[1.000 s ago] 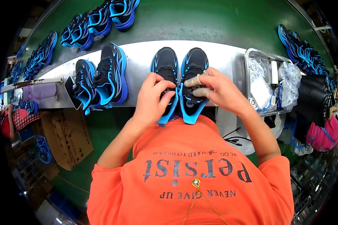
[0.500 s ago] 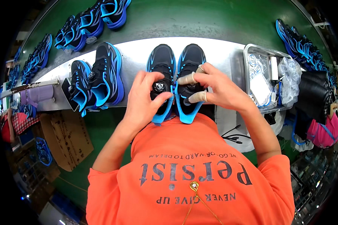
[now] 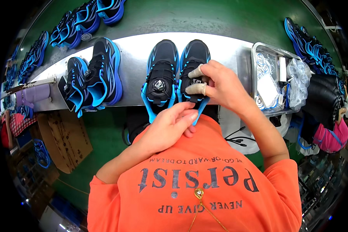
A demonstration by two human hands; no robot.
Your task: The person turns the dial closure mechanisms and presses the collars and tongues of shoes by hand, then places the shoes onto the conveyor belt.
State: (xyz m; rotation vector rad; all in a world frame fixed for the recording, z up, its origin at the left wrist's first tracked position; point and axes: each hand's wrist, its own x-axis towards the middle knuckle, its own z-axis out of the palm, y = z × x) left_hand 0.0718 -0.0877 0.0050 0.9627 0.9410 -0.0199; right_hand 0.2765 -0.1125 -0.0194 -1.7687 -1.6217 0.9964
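Two black sneakers with blue trim stand side by side before me, toes pointing away. The left sneaker (image 3: 163, 58) has a round lacing dial (image 3: 159, 86) on its tongue, and no hand touches it. On the right sneaker (image 3: 195, 52), my right hand (image 3: 220, 83) has thumb and forefinger, both in beige finger cots, around a dial (image 3: 196, 81) that they partly cover. My left hand (image 3: 168, 129) is at that sneaker's heel opening, its fingers closed on the collar; the exact grip is partly hidden.
Another pair of sneakers (image 3: 104, 73) stands to the left on the metal worktop (image 3: 133, 46). At the right is a metal tray (image 3: 255, 63) with bagged parts. More sneakers line the green surface (image 3: 205, 19). A cardboard box (image 3: 63, 139) sits below left; black cables (image 3: 237, 140) hang below the edge.
My left hand has left the left sneaker's dial and moved down and right to the right sneaker's heel. My right hand stays at the right sneaker's dial. The view has shifted slightly.
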